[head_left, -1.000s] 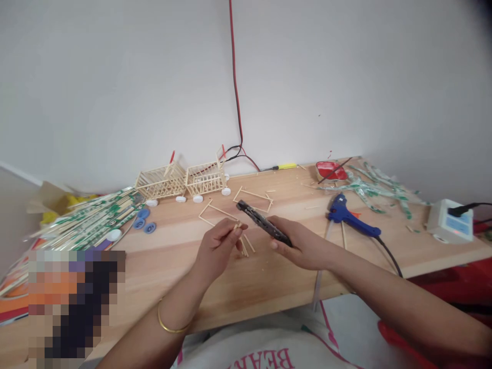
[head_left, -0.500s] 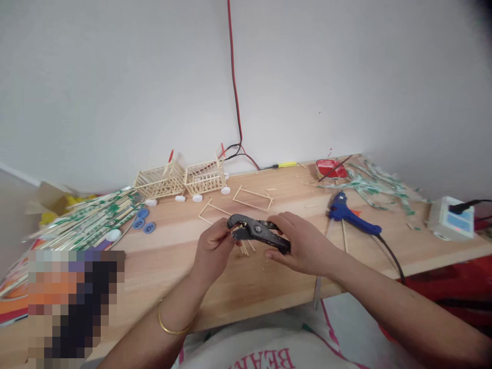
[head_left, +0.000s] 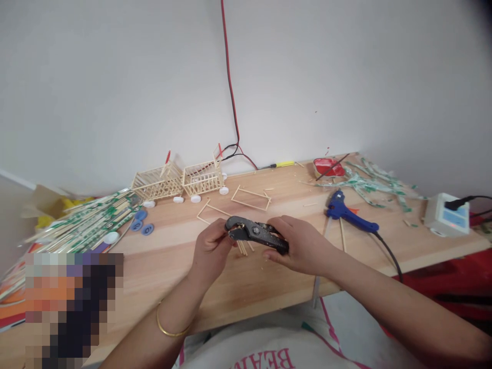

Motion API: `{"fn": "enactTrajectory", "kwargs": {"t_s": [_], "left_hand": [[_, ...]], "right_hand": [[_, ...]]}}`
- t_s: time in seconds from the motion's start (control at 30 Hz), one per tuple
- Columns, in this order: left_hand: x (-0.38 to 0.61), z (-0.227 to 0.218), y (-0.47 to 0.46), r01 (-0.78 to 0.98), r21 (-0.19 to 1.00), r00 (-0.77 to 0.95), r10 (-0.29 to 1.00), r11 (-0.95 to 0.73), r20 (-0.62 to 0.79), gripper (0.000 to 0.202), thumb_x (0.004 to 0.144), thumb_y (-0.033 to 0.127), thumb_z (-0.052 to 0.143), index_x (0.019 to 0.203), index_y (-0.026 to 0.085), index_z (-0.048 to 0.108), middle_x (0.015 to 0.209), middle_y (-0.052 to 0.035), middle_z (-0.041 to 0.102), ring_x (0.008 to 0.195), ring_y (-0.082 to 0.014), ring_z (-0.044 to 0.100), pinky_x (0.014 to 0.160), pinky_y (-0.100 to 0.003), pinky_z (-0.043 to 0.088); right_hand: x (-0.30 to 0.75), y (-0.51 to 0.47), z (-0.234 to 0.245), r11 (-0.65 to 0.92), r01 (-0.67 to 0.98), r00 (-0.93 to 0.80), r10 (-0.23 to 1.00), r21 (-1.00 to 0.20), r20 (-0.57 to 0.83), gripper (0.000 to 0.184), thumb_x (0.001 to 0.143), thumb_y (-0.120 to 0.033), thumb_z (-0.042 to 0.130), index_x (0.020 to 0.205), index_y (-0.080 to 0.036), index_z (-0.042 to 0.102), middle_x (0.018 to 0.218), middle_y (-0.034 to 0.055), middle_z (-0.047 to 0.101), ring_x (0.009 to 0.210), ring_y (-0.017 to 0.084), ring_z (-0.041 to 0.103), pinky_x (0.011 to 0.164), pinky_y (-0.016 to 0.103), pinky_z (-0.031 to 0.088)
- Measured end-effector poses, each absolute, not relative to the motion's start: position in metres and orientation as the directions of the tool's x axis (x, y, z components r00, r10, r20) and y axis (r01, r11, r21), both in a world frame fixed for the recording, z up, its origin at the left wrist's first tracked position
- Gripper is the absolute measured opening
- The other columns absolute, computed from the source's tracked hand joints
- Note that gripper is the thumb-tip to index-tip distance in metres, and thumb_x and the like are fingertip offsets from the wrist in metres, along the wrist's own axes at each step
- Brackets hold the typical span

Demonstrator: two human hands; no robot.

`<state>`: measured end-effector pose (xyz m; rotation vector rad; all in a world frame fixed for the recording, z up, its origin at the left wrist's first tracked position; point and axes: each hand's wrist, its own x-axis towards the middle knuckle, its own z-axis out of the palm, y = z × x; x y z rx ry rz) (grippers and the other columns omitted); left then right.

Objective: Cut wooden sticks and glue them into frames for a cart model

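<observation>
The black metal pliers are held just above the middle of the light wooden desk, lying almost level with their jaws pointing left. The right hand has its fingers wrapped tight around the handles. The left hand meets the jaws, its fingers drawn together and touching the tool's head; whether anything is pinched between them cannot be told. Under the pliers a few short pale wooden sticks lie loose on the desk. Beyond them lies a rectangular frame of thin sticks, and further back, near the wall, stand two small stick-built carts with white wheels. A blue glue gun rests to the right, well apart from the hands. Round blue caps lie to the left beside a heap of green-and-white wrapped sticks.
</observation>
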<state>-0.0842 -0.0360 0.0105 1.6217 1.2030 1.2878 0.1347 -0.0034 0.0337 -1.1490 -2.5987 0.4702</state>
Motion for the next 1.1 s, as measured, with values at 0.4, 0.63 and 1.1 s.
{"fn": "enactTrajectory", "kwargs": {"t_s": [0.4, 0.63, 1.1], "left_hand": [[-0.084, 0.010, -0.037, 0.297, 0.905, 0.014, 0.948, -0.306, 0.317, 0.012, 0.082, 0.017, 0.053, 0.074, 0.017, 0.062, 0.065, 0.0010, 0.054, 0.063, -0.0114, 0.051, 0.061, -0.024, 0.039], [-0.084, 0.006, -0.037, 0.273, 0.919, -0.008, 0.955, -0.284, 0.297, 0.012, 0.083, 0.020, 0.053, 0.076, 0.017, 0.061, 0.065, 0.0015, 0.054, 0.061, -0.0107, 0.051, 0.060, -0.024, 0.040], [-0.079, 0.005, -0.035, -0.056, 0.988, 0.018, 0.989, -0.143, 0.144, 0.022, 0.085, 0.035, 0.052, 0.078, 0.015, 0.059, 0.061, 0.0023, 0.048, 0.056, -0.0091, 0.046, 0.056, -0.023, 0.039]], "right_hand": [[0.130, -0.003, 0.031, 0.624, 0.711, -0.636, 0.767, -0.325, 0.083, 0.039, 0.079, -0.052, 0.053, 0.094, -0.017, 0.050, 0.081, 0.0071, 0.059, 0.072, 0.020, 0.054, 0.060, 0.027, 0.034], [0.126, -0.001, 0.026, 0.600, 0.758, -0.606, 0.793, -0.256, 0.065, 0.040, 0.080, -0.057, 0.047, 0.086, -0.018, 0.048, 0.076, 0.0069, 0.059, 0.067, 0.019, 0.054, 0.056, 0.026, 0.030], [0.133, 0.012, 0.042, 0.631, 0.653, -0.649, 0.752, -0.419, 0.121, 0.041, 0.077, -0.051, 0.056, 0.099, -0.017, 0.051, 0.083, 0.0065, 0.058, 0.072, 0.019, 0.051, 0.062, 0.028, 0.036]]}}
